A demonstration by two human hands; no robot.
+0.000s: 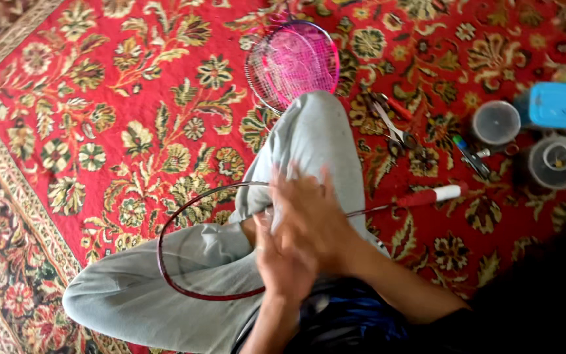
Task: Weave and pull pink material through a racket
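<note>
Person's sitting cross-legged, dark red unstrung badminton racket frame (185,262) across the lap to keep it steady. Right hand (312,219) spread over left hand (283,262) at its rim; blurry, can't tell the grip. Pink strung racket (293,62) lies beyond.

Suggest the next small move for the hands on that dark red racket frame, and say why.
Probably steady first: settle the left hand on the rim of the dark red racket before any fine work. Both hands are motion-blurred over the frame's near edge, the right hand overlapping the left, and the frame only rests across the grey trouser legs, its handle out on the carpet. Whether either hand grips anything is unclear.
</note>
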